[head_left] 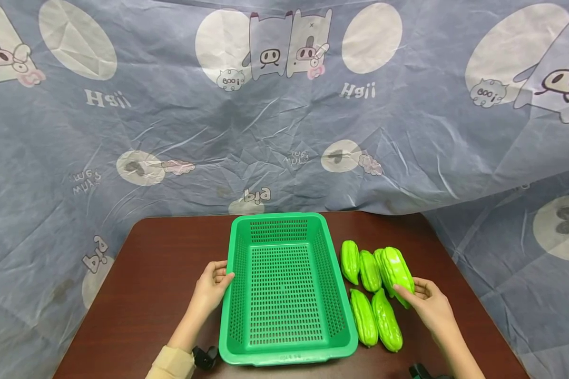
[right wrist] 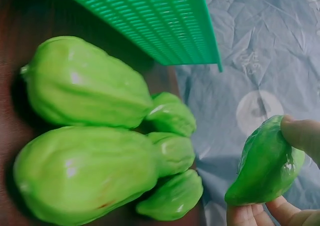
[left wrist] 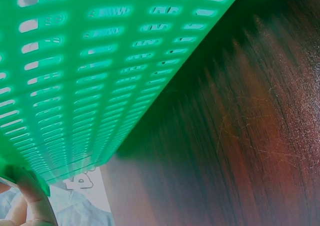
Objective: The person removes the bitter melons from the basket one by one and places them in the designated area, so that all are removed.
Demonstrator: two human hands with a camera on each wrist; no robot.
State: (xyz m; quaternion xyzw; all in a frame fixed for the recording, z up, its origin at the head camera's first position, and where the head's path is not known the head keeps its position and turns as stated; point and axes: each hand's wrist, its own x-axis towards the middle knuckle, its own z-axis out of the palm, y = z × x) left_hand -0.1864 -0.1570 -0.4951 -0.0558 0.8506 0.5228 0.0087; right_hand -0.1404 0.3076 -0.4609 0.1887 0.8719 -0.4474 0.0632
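Note:
A green plastic basket [head_left: 284,295] with slotted walls and floor sits on the table, and nothing lies in it. My left hand [head_left: 209,288] grips its left rim between thumb and fingers; the left wrist view shows only part of those fingers [left wrist: 37,201] beside the slotted wall. To the right of the basket, my right hand [head_left: 429,305] holds a bright green bitter melon [head_left: 398,267] by its near end, raised off the table. Several more bitter melons lie close by, among them one [head_left: 363,317] near the basket's right wall and another [head_left: 386,322] beside it.
The dark reddish-brown wooden table [head_left: 170,252] has its back edge just behind the basket. A blue-grey cloth [head_left: 275,121] with cartoon pig prints hangs behind the table and down both sides. A dark wrist device [head_left: 205,358] is on the left wrist.

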